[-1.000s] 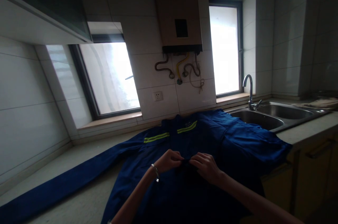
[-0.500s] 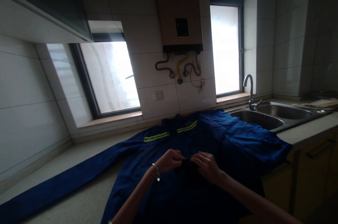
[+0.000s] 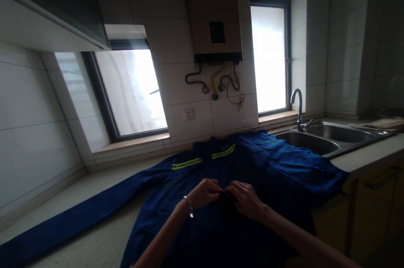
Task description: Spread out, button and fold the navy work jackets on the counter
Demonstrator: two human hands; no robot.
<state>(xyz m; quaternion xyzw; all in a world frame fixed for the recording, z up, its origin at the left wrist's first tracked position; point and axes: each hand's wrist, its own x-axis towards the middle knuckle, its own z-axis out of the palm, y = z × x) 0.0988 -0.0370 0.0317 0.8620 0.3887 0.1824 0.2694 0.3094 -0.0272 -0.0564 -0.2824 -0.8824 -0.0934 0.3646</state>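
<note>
A dark blue work jacket point(image 3: 277, 171) with yellow-green reflective stripes lies spread front-up on the kitchen counter point(image 3: 104, 238). One long sleeve point(image 3: 66, 221) stretches away to the left. My left hand point(image 3: 204, 192), with a bracelet on its wrist, pinches the cloth at the middle of the jacket's front. My right hand point(image 3: 246, 198) pinches the same spot from the other side, fingertips nearly touching the left. Both hands are closed on the fabric at the front closure; what lies between the fingers is too dark to make out.
A double steel sink point(image 3: 328, 137) with a curved tap point(image 3: 298, 108) sits to the right, next to the jacket. A wall heater point(image 3: 214, 11) with pipes hangs above, a socket point(image 3: 188, 114) below it. Windows flank it. A cloth point(image 3: 383, 123) lies at the far right.
Both hands stay pinched at the jacket's front and have shifted only slightly, the fingertips drawing a little closer together. The jacket lies as before.
</note>
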